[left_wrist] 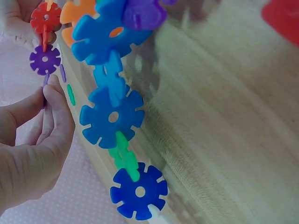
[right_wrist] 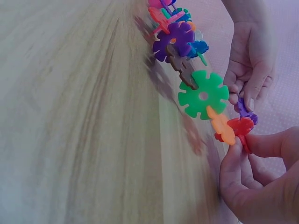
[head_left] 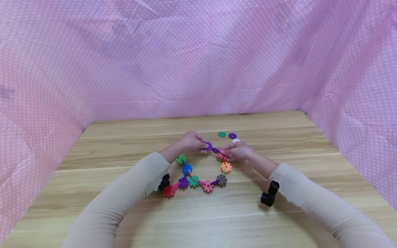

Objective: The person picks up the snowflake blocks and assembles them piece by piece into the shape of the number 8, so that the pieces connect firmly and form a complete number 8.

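A chain of colourful notched plastic snowflake discs lies on the table in a rough loop. In the head view my left hand (head_left: pixel 193 141) pinches a purple disc (head_left: pixel 208 146) at the chain's far end. Slotted to it is another purple disc (left_wrist: pixel 45 59), which joins a red disc (right_wrist: pixel 239 129). My right hand (head_left: pixel 237 151) pinches that red disc between thumb and fingers. An orange disc (right_wrist: pixel 220 125) and a green disc (right_wrist: pixel 203 94) follow it in the right wrist view. Blue discs (left_wrist: pixel 113 116) form a side branch near my left wrist.
Beyond my right hand lie a loose green disc (head_left: pixel 221 134), a purple disc (head_left: pixel 232 135) and a white disc (head_left: pixel 236 140). A branch with a red disc (head_left: pixel 169 191) reaches under my left forearm. Pink dotted cloth (head_left: pixel 198 69) hangs behind the wooden table (head_left: pixel 124 137).
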A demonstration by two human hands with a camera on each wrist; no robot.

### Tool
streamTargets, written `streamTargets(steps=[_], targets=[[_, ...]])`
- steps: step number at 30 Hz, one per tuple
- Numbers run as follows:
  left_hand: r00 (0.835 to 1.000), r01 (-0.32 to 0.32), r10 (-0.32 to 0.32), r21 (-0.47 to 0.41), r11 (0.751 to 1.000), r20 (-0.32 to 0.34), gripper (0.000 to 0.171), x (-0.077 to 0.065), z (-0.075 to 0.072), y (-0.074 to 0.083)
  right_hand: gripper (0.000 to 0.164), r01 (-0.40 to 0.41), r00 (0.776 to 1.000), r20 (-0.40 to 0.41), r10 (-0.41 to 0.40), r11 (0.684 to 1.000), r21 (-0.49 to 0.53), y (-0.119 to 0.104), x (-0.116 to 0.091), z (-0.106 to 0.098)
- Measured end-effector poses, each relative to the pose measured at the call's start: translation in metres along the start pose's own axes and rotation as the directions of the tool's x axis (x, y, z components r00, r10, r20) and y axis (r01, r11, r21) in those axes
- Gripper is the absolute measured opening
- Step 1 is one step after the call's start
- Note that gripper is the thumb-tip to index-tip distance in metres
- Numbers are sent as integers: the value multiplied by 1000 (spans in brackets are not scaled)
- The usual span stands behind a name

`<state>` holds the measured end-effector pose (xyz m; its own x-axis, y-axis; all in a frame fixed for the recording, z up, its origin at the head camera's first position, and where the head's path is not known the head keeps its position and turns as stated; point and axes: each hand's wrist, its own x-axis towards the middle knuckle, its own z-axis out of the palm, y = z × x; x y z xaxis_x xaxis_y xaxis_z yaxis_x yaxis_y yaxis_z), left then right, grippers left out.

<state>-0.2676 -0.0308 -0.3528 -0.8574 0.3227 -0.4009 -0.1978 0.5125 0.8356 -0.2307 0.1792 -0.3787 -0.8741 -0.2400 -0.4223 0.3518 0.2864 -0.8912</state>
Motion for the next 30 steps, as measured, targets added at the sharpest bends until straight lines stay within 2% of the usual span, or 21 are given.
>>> streamTargets(steps=[10,16,21,23,26,30], targets=[[998,60,-58,-113,992,21,22,-1,1,1,38,-24,1000,-3,25,999,27,2,2,1],[997,73,-72,-107,992,8,20,-1,4,3,37,-18,1000,-14,18,1000,16,1,0,2],[995,97,-97,-112,989,7,13,2,11,4,34,-20,998,-56,18,999,-27,0,-3,5],[996,93,-92,-93,991,9,10,2,14,4,32,-26,997,-74,22,998,-52,0,-5,6],[997,75,-74,-18,997,13,9,1,16,5,30,-35,995,-91,26,995,-98,0,-7,7],[998,54,-55,49,997,25,13,-2,17,5,31,-45,994,-105,35,994,-98,2,-12,9]])
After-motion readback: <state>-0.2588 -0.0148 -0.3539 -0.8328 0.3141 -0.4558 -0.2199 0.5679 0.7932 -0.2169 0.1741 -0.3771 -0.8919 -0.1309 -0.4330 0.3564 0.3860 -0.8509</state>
